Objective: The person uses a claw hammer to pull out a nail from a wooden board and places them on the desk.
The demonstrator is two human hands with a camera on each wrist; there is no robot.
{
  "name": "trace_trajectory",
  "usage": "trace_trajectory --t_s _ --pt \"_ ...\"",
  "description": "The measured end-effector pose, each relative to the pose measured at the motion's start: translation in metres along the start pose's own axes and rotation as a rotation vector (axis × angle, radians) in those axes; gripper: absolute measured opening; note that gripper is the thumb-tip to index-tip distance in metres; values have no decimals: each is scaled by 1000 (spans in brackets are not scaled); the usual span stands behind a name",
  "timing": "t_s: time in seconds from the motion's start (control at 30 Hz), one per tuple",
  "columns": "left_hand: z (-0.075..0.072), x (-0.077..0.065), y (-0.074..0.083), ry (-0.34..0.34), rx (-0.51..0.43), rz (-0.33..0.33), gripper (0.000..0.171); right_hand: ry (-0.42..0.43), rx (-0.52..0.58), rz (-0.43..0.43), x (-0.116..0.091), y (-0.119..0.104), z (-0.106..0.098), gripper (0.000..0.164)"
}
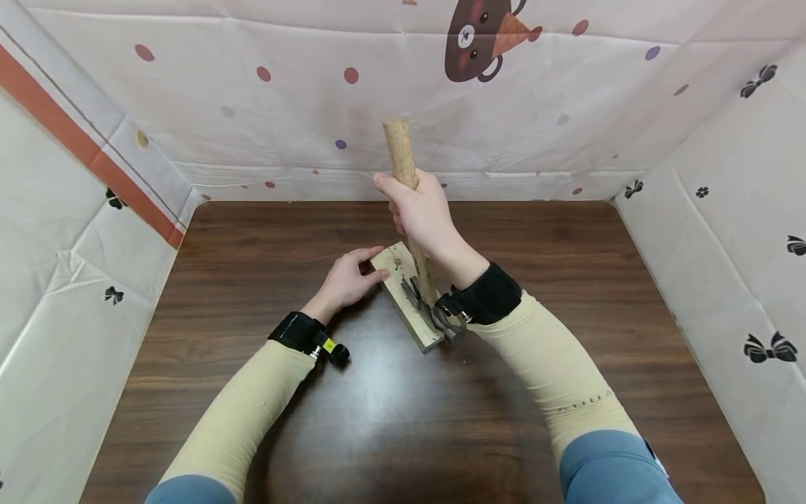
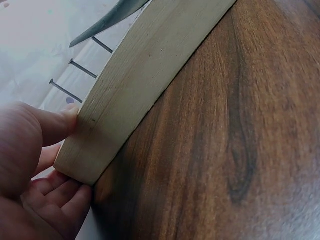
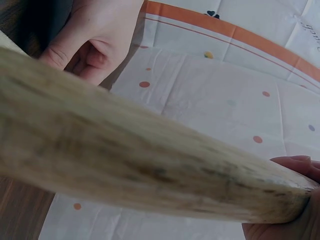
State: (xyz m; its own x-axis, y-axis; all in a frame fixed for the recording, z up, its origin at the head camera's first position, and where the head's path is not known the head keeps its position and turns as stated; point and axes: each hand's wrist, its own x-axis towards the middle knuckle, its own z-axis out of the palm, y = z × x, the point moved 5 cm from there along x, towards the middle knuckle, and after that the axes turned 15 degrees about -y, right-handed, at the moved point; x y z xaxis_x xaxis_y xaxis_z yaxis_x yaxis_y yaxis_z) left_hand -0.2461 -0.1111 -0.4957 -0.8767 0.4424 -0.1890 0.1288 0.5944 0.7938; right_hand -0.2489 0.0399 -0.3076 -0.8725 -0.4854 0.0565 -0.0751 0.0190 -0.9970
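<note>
My right hand (image 1: 423,211) grips the wooden handle of a claw hammer (image 1: 399,148), which stands steeply with its head low at the near end of a pale wooden block (image 1: 395,290). Several nails (image 2: 66,92) stick out of the block's upper face in a row. In the left wrist view the hammer's claw (image 2: 111,21) reaches to the nail farthest from the hand; whether it touches the nail I cannot tell. My left hand (image 1: 345,281) pinches the block's far end between thumb and fingers. The handle (image 3: 140,150) fills much of the right wrist view.
The block lies on a dark brown wooden table (image 1: 378,420). A white patterned sheet (image 1: 283,119) rises behind the table's far edge, with similar sheets at both sides. Each wrist wears a black strap (image 1: 491,294) with a small camera.
</note>
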Motion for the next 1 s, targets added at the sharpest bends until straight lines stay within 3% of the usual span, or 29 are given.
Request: trace_trajectory --t_s 1.0 --pt "0 -1 -2 -9 -8 -23 64 41 10 -61 -15 -2 -2 34"
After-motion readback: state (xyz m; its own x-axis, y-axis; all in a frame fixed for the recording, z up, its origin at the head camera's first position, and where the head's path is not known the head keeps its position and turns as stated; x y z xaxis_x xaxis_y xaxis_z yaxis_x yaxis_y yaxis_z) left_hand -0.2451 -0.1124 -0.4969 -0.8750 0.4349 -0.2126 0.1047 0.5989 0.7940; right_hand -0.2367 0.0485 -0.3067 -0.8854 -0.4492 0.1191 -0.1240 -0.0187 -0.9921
